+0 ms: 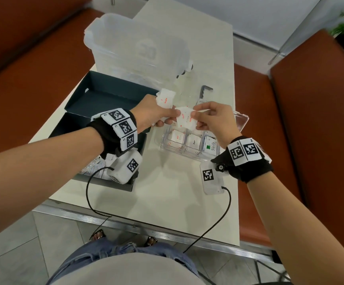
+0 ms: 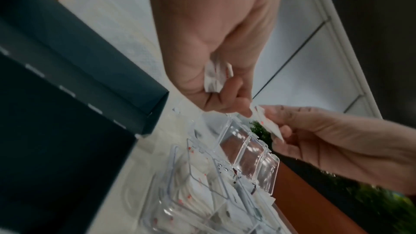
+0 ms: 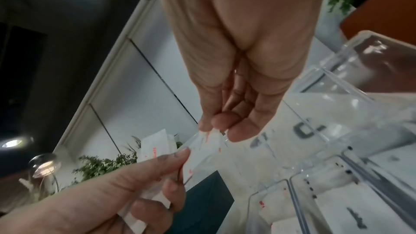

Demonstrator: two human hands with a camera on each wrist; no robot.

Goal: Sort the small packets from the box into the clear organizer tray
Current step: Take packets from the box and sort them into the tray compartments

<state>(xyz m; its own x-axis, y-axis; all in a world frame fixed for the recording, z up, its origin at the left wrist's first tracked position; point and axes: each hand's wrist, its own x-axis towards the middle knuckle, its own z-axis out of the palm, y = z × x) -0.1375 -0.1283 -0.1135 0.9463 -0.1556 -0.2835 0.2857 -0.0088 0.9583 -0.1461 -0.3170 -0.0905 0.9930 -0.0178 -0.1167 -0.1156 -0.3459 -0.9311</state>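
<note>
My left hand (image 1: 167,118) grips a small bunch of white packets with red print (image 1: 165,98) above the table. Its fingertips also touch one more white packet (image 1: 184,119), and my right hand (image 1: 195,120) pinches that packet's other edge between thumb and forefinger. Both hands hover over the far end of the clear organizer tray (image 1: 164,144). The tray's near cells hold a salt packet (image 1: 177,136), a pepper packet (image 1: 193,143) and a Stevia packet (image 1: 210,147). The right wrist view shows the pinched packet (image 3: 209,141) between right hand (image 3: 223,129) and left hand (image 3: 173,170).
A dark box (image 1: 109,93) with its lid up lies left of the tray, with more packets (image 1: 93,167) at its near end. Behind stands a large translucent lidded container (image 1: 138,52). A grey bracket (image 1: 205,90) lies beyond the tray. Orange benches flank the table.
</note>
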